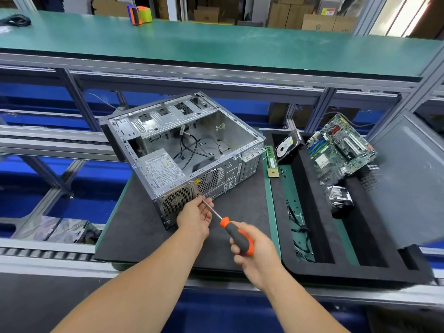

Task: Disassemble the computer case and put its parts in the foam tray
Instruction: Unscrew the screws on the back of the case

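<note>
The open metal computer case [236,134] lies on its side on a black foam mat [134,234], its power supply [161,169] and loose cables still inside. My right hand [257,253] grips the orange and black handle of a screwdriver [236,234]. Its tip points at the case's rear panel by the power supply grille. My left hand [195,216] pinches the screwdriver's shaft near the tip. To the right, the black foam tray [319,227] holds a motherboard [341,150], a hard drive [287,146], a RAM stick [271,157], a heatsink [340,197] and cables.
A grey side panel [408,179] leans over the tray's right edge. A green shelf [216,44] runs overhead with a tape dispenser [140,14]. A roller conveyor rail [45,253] lies at the near left. Cardboard boxes stand behind.
</note>
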